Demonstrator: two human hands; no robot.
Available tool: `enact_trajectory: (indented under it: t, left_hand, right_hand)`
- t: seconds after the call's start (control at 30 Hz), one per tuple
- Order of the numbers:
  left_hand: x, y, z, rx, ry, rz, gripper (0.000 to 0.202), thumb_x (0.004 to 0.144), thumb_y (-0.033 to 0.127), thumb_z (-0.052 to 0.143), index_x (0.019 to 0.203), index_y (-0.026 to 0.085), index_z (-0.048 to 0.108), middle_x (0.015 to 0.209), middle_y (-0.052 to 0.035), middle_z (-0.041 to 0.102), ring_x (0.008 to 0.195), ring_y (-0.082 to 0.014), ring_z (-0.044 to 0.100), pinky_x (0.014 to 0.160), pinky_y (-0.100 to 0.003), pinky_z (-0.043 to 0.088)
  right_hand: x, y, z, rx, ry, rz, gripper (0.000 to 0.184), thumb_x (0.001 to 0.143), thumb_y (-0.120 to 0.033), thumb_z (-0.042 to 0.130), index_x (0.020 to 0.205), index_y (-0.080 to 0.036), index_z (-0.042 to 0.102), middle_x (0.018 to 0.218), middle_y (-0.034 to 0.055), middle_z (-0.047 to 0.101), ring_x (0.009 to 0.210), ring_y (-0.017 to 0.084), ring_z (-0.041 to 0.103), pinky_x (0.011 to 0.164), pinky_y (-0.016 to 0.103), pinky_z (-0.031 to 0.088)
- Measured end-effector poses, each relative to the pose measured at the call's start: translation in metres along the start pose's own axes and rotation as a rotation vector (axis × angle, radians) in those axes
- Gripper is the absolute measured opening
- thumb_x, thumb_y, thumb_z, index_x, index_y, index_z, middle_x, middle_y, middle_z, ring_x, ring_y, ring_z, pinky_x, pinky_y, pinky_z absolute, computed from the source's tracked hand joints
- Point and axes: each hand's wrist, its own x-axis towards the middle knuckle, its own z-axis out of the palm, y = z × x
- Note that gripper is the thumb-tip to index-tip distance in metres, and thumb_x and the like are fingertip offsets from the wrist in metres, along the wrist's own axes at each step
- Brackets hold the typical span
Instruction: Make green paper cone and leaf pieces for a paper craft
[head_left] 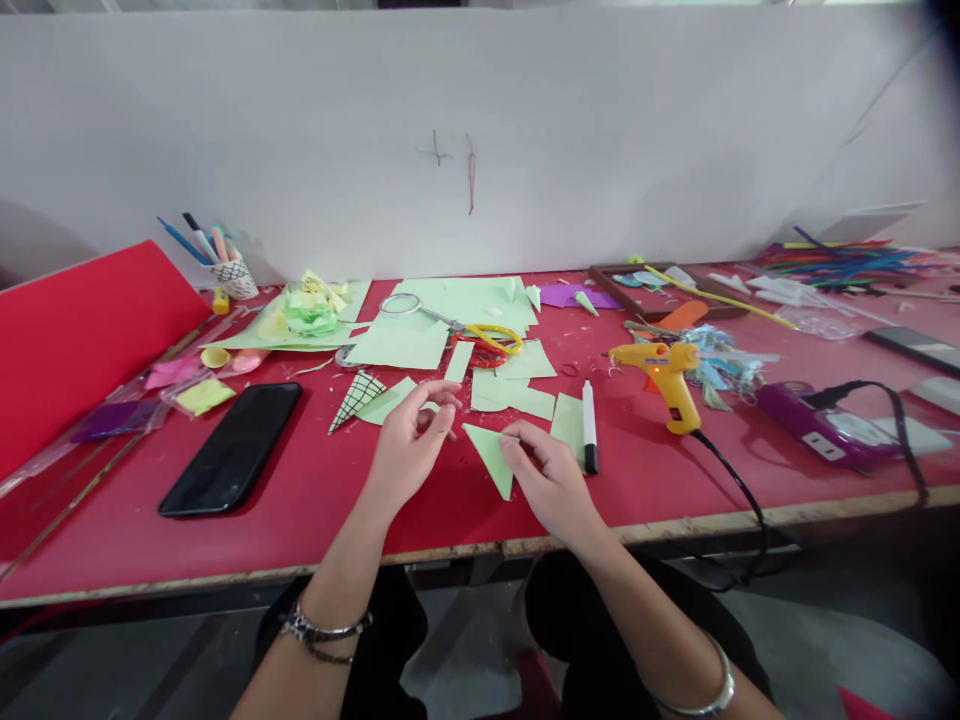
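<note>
Between its thumb and fingers, my right hand (551, 480) pinches a light green paper triangle (491, 460) by its right side. My left hand (412, 440) is loosely curled to the left of the triangle, apart from it, its fingers spread and nothing visible in them. Beyond the hands lie several green paper pieces (525, 398) and scissors (502, 345) with yellow and red handles. A cone with a black grid pattern (358, 400) rests left of my left hand. Right of my right hand is a white marker (589, 425) with a black cap.
A black phone (232, 450) lies at the left, near a cup of pens (234, 275). To the right are a yellow glue gun (664, 375) with a cord, a purple power strip (832, 425) and coloured sticks (847, 265). A white partition (480, 130) stands behind.
</note>
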Motion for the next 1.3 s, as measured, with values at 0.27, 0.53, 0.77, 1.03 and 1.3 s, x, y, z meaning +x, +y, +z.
enact_trajectory:
  t: [0.27, 0.53, 0.77, 1.03, 1.3]
  left_hand:
    - [-0.0032, 0.0058, -0.0003, 0.129, -0.247, 0.041, 0.021, 0.079, 0.036, 0.050, 0.086, 0.018, 0.058, 0.072, 0.0012, 0.057, 0.067, -0.0117, 0.051, 0.059, -0.020, 0.040]
    - [-0.0030, 0.0056, 0.0006, 0.136, -0.281, 0.033, 0.026, 0.080, 0.039, 0.047, 0.067, 0.016, 0.051, 0.061, 0.0036, 0.050, 0.060, -0.0104, 0.047, 0.056, -0.020, 0.037]
    - [-0.0032, 0.0044, 0.0000, 0.050, -0.282, 0.006, 0.024, 0.079, 0.037, 0.049, 0.068, 0.016, 0.050, 0.059, 0.0044, 0.046, 0.056, -0.0093, 0.043, 0.053, -0.020, 0.034]
    - [-0.0037, 0.0053, 0.0007, 0.002, -0.239, -0.024, 0.024, 0.079, 0.037, 0.048, 0.066, 0.017, 0.049, 0.056, 0.0045, 0.043, 0.054, -0.0090, 0.041, 0.052, -0.020, 0.033]
    - [-0.0035, 0.0042, -0.0015, -0.048, -0.215, -0.047, 0.021, 0.078, 0.033, 0.050, 0.065, 0.017, 0.050, 0.056, 0.0051, 0.043, 0.053, -0.0078, 0.040, 0.051, -0.019, 0.032]
  right_hand:
    - [0.0006, 0.0036, 0.0010, -0.035, 0.035, -0.029, 0.017, 0.082, -0.026, 0.042, 0.073, -0.018, 0.053, 0.061, -0.0016, 0.053, 0.055, 0.011, 0.049, 0.052, 0.021, 0.039]
    - [-0.0001, 0.0051, 0.0006, -0.024, 0.013, -0.183, 0.029, 0.082, -0.018, 0.044, 0.105, -0.026, 0.059, 0.099, 0.0027, 0.064, 0.091, 0.016, 0.057, 0.078, 0.028, 0.045]
    - [-0.0002, 0.0050, 0.0001, -0.004, 0.067, -0.203, 0.025, 0.081, -0.019, 0.048, 0.100, -0.025, 0.063, 0.091, 0.0027, 0.067, 0.084, 0.016, 0.060, 0.074, 0.029, 0.048]
    - [-0.0025, 0.0028, 0.0006, -0.018, 0.141, -0.125, 0.018, 0.078, -0.024, 0.052, 0.090, -0.022, 0.064, 0.082, 0.0027, 0.068, 0.071, 0.015, 0.060, 0.066, 0.028, 0.049]
    - [-0.0028, 0.0039, 0.0007, 0.015, 0.186, -0.099, 0.008, 0.077, -0.024, 0.052, 0.077, -0.020, 0.059, 0.071, 0.0006, 0.063, 0.066, 0.013, 0.057, 0.062, 0.025, 0.046]
